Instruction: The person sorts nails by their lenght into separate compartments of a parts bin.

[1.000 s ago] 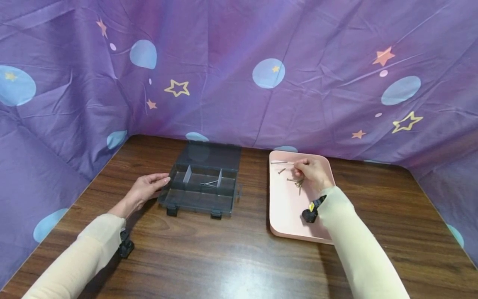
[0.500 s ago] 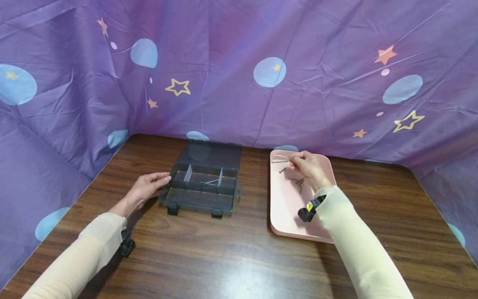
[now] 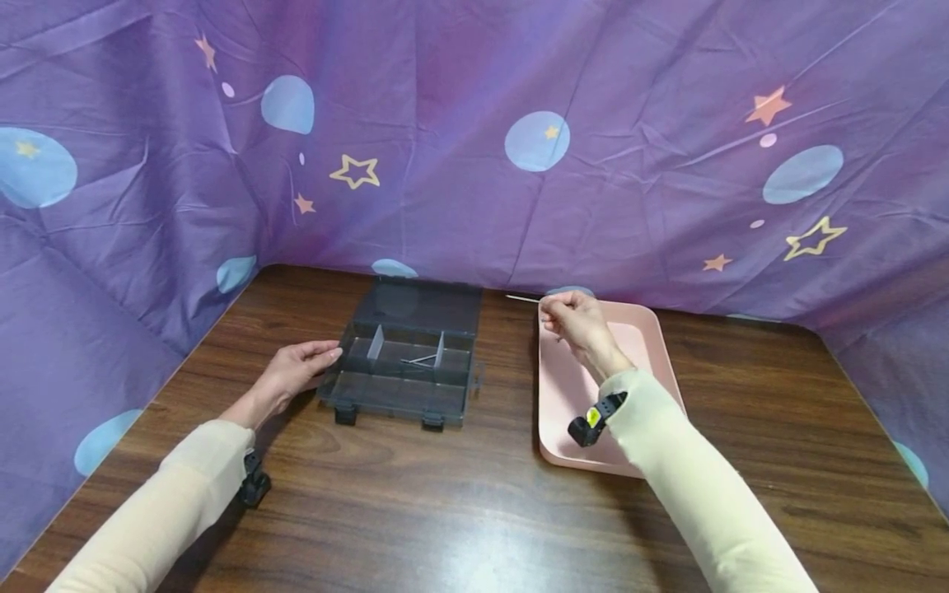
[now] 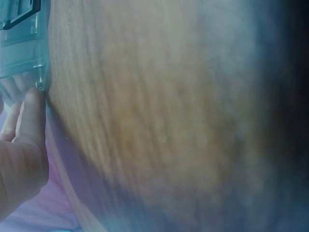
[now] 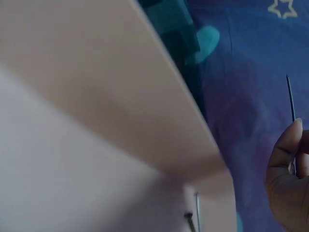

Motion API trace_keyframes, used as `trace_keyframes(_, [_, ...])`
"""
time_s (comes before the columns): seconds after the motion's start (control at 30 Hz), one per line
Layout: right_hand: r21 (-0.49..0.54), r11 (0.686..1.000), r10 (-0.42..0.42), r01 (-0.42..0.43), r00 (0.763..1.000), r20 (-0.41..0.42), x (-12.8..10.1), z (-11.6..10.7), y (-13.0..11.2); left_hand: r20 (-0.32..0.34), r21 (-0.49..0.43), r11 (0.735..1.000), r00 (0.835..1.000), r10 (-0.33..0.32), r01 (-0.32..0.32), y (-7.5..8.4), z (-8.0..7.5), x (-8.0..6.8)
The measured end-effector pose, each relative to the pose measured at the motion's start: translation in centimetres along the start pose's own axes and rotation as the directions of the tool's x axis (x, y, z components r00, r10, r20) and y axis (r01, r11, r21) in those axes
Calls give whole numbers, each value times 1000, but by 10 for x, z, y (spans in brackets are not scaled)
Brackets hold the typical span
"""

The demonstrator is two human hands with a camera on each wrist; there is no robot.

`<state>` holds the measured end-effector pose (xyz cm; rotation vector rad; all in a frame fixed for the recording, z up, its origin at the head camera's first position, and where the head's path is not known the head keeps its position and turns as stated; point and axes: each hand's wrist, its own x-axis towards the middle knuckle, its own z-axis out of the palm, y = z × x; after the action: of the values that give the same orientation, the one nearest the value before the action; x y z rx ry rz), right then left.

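the right hand [image 3: 580,323] has lifted off the smooth pink tray [image 3: 660,350], its grip pinched on a thin metal pin [image 3: 522,298] now held over the tray's far left corner, toward the smoky clear plastic organizer box [image 3: 404,362]. the left hand [image 3: 292,375] rests flat-fingered against the box's left edge on the wood-grain table [image 3: 445,494].

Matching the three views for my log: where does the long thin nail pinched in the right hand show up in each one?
Head: the nail sticks out leftward from the right hand, above the far left corner of the pink tray.
Left wrist: not in view; only the left hand at the edge of the grey organizer box.
Right wrist: upper right, pointing up from the fingers.
Shared landmark: the pink tray, in the head and right wrist views.
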<state>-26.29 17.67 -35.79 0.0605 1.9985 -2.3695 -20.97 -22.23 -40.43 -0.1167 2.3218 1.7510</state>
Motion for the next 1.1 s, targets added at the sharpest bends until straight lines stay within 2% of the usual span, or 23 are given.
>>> trace_keyframes(0.23, [18,1000,-1,1,1000,4,-3,21,-1,0,4,1000,1000,7,-7,-1,-1,1])
trace_keyframes(0.43, [-6,1000,15,-15,1000,21,-7,40,6,-5,-9,1000,1000,11,-11,-2,-1,1])
trace_keyframes(0.8, [3,996,93,-94,995,45,-16,84,15,-3,-7,1000,1000,18,-18,-1,-1,1])
trace_keyframes(1.1, [-24,989,149,-148,988,49,-19,102,31,-1,-8,1000,1000,3,-3,-1,-1,1])
